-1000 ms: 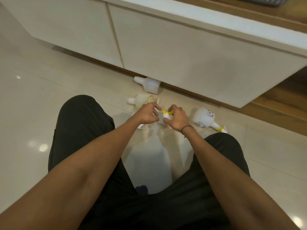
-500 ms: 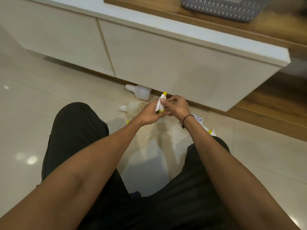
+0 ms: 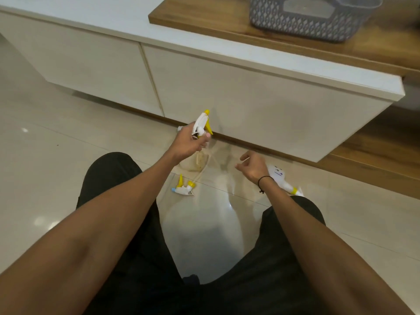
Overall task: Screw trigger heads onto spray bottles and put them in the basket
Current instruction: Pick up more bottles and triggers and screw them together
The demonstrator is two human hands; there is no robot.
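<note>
A loose white-and-yellow plastic trigger head [image 3: 183, 188] lies on the glossy pale tiled floor [image 3: 45, 169] just beside the person's left knee, its thin dip tube running up toward the bottle above it. Above that, the left hand [image 3: 189, 144] is raised, fingers curled around the neck of a translucent plastic spray bottle [image 3: 201, 161] whose white trigger head with yellow nozzle and lever [image 3: 202, 123] stands up out of the fist; the bottle body hangs below the palm and is partly hidden. Behind it a bit of another white bottle [image 3: 179, 128] peeks out by the cabinet base. Further right, the right hand [image 3: 252, 165] hovers low with fingers loosely curled, holding nothing. Just beside its wrist lies a white plastic bottle with a drawn face and a yellow collar [image 3: 278, 176], on its side. Up on the wooden shelf top [image 3: 227, 26] sits the grey lattice plastic basket [image 3: 306, 21], well apart from both hands.

The bottles look empty, so probably light and slightly squashy; the neck below the collar seems the firmest hold, since the smooth body may slip and the dip tube bends easily.
</note>
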